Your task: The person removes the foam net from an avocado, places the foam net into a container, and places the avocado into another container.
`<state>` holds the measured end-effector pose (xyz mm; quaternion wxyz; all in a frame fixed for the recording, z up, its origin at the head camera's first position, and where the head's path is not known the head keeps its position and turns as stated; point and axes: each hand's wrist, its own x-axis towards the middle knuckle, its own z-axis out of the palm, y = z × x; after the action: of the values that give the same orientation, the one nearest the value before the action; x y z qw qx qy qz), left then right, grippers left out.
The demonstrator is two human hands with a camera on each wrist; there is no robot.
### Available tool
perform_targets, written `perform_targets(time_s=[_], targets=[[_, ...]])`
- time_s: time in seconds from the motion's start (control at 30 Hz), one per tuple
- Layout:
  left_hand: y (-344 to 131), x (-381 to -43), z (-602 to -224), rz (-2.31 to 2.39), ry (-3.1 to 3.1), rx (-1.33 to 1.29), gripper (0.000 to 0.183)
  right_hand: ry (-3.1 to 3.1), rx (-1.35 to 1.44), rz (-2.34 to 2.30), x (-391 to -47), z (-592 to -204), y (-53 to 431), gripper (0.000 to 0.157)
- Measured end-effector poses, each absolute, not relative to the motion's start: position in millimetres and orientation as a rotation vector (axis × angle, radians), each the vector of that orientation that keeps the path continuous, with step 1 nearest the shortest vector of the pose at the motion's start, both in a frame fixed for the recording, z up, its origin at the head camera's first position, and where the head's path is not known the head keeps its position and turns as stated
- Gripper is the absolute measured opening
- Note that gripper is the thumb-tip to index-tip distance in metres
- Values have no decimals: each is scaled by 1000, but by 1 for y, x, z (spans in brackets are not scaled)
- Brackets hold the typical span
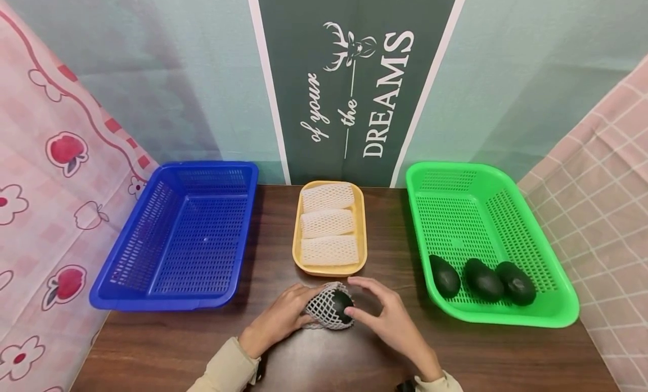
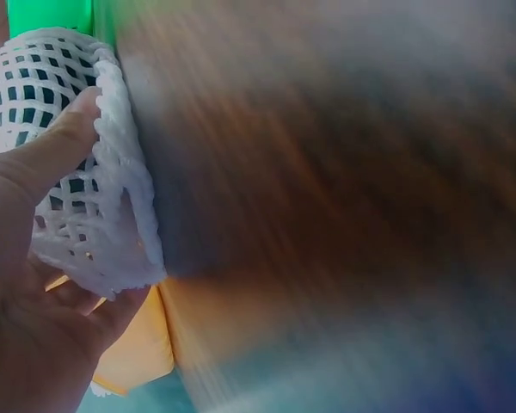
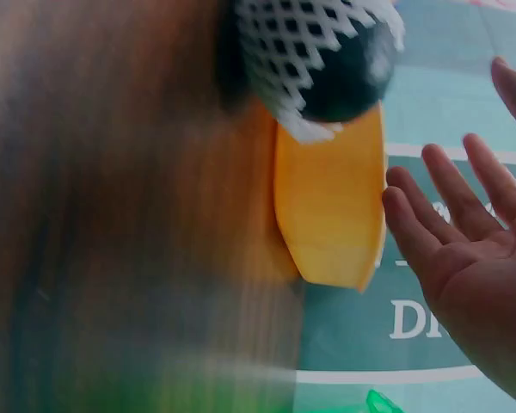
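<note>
A dark avocado [image 1: 342, 305] sits inside a white foam net sleeve [image 1: 323, 309], its right end bare. My left hand [image 1: 284, 313] grips the sleeved avocado from the left; in the left wrist view the thumb [image 2: 64, 142] presses along the netting [image 2: 34, 95]. My right hand [image 1: 387, 316] is spread beside the avocado's bare end, thumb and forefinger apart. In the right wrist view its fingers [image 3: 460, 194] are extended, away from the avocado [image 3: 353, 77], with nothing in the palm.
Behind the hands stands a yellow tray [image 1: 361, 251] with foam net sleeves [image 1: 329, 250] lying in three rows. A blue basket [image 1: 202, 240] is at the left. At the right, a green basket [image 1: 455, 212] holds three avocados [image 1: 483, 280]. A printed cloth [image 1: 349, 88] hangs behind.
</note>
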<state>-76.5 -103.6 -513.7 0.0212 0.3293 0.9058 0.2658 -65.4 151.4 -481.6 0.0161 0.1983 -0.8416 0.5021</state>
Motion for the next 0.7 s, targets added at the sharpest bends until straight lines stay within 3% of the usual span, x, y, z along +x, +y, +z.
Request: perform_targets(time_s=[0.7], targets=[[-101,-77,-512,824,2834,979,48,-2941,672,1491,-62,-503,127,66]])
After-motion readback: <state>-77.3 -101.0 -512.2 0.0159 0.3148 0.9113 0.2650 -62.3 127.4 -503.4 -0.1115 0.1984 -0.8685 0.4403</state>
